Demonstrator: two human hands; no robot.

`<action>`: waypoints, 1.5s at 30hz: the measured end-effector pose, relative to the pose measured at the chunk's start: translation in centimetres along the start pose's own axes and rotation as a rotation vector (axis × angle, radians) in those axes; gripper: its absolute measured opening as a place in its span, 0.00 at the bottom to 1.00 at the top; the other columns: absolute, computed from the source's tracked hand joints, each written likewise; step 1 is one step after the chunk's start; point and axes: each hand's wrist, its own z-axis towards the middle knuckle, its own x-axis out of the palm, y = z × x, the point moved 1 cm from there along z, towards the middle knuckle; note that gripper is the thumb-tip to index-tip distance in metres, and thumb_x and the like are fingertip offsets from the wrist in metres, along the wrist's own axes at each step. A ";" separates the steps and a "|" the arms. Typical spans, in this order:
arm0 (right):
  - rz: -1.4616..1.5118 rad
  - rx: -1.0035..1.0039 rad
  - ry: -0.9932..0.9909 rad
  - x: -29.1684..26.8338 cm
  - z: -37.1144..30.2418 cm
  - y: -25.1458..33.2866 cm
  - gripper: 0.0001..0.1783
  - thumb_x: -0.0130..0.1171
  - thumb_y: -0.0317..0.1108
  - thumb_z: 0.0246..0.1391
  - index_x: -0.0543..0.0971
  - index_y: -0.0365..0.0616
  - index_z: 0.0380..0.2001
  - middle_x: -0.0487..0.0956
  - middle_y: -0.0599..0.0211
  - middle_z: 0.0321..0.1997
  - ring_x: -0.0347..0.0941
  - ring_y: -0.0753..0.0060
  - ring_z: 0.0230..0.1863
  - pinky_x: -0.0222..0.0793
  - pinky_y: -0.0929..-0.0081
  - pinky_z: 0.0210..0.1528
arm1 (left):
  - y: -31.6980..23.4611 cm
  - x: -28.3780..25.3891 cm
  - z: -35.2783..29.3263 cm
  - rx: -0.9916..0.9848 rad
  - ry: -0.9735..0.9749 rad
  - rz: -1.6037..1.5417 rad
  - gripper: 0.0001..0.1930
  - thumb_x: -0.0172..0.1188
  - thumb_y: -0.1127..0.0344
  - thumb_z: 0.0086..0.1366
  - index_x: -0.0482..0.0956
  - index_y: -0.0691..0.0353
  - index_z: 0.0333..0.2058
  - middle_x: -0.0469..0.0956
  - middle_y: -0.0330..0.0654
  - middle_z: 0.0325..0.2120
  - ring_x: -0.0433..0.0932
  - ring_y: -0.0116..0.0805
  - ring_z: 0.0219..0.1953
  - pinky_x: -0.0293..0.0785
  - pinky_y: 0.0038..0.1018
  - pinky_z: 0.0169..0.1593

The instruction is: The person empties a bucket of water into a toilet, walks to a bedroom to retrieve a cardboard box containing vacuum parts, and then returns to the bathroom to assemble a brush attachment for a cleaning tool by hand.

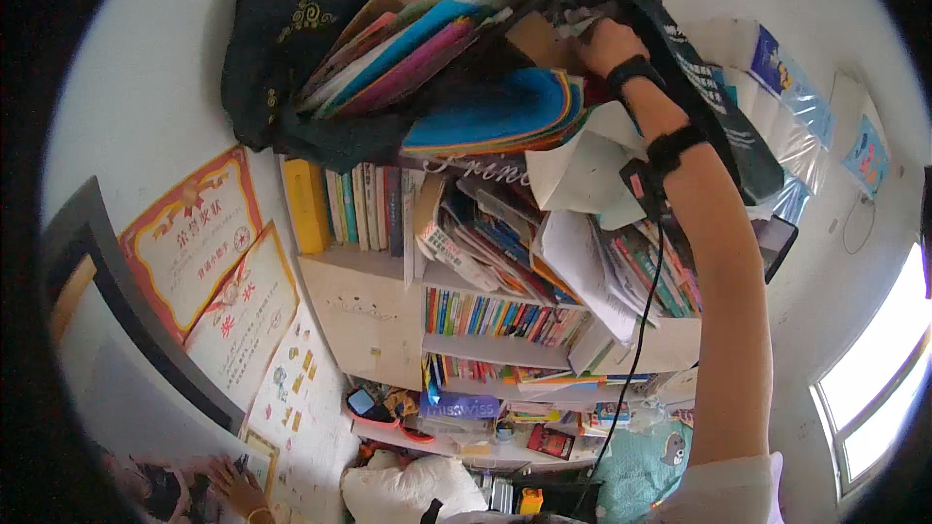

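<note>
My right arm stretches up to the top of a bookcase. My right hand (pixel 614 47) is inside an open black bag (pixel 723 97), its fingers curled beside crumpled grey wrapping (pixel 581 23) and a piece of brown cardboard (pixel 532 40). What the fingertips hold is hidden. Below the wrist, a loose white sheet (pixel 582 170) leans near coloured foam-like sheets (pixel 490 116). At the lower left, my left hand (pixel 238 490) is spread open by the large dark-framed panel (pixel 146 330), its fingers apart with nothing in them.
Stuffed folders (pixel 408 53) and a dark bag (pixel 291 49) crowd the bookcase top. Books (pixel 505 315) fill the shelves, and loose papers (pixel 587 267) jut out. White plastic-wrapped packs (pixel 767 87) stand at the right. A black cable (pixel 636 359) hangs from my right wrist device. Certificates (pixel 194 233) cover the left wall.
</note>
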 end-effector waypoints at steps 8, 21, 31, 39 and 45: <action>-0.195 -0.122 0.193 -0.4 -1.8 3.3 0.35 0.54 0.65 0.45 0.79 0.47 0.46 0.78 0.44 0.46 0.74 0.50 0.51 0.69 0.60 0.53 | 2.8 -2.9 2.3 -0.064 0.525 -0.879 0.31 0.40 0.47 0.69 0.46 0.43 0.68 0.43 0.42 0.69 0.47 0.44 0.69 0.45 0.44 0.67; 1.129 0.179 -0.226 -8.3 1.2 -5.7 0.22 0.64 0.42 0.51 0.75 0.42 0.46 0.78 0.61 0.41 0.73 0.63 0.46 0.71 0.67 0.44 | -0.6 2.3 0.1 -0.097 0.233 -0.907 0.33 0.43 0.45 0.67 0.47 0.43 0.67 0.44 0.40 0.69 0.43 0.43 0.70 0.43 0.45 0.67; 1.100 -0.051 -0.230 -16.1 -13.3 -8.2 0.24 0.57 0.44 0.57 0.70 0.39 0.51 0.76 0.67 0.45 0.73 0.75 0.46 0.69 0.75 0.50 | -2.1 4.5 -1.1 -0.205 -0.146 -0.830 0.34 0.47 0.49 0.65 0.47 0.43 0.67 0.47 0.39 0.68 0.49 0.45 0.68 0.47 0.47 0.65; 0.971 0.028 -0.455 -15.0 -30.9 -15.4 0.24 0.55 0.34 0.59 0.68 0.39 0.57 0.69 0.58 0.58 0.66 0.61 0.59 0.66 0.70 0.57 | 2.4 -0.3 0.3 -0.049 0.309 -0.812 0.34 0.48 0.49 0.65 0.49 0.46 0.67 0.48 0.41 0.68 0.49 0.45 0.68 0.50 0.50 0.63; 0.690 0.054 -0.605 -19.8 -44.0 -13.3 0.20 0.58 0.29 0.54 0.70 0.39 0.50 0.71 0.53 0.57 0.68 0.56 0.57 0.67 0.68 0.56 | 0.4 0.2 0.2 -0.105 0.121 -0.880 0.34 0.49 0.48 0.64 0.52 0.47 0.66 0.50 0.43 0.67 0.52 0.46 0.67 0.57 0.46 0.62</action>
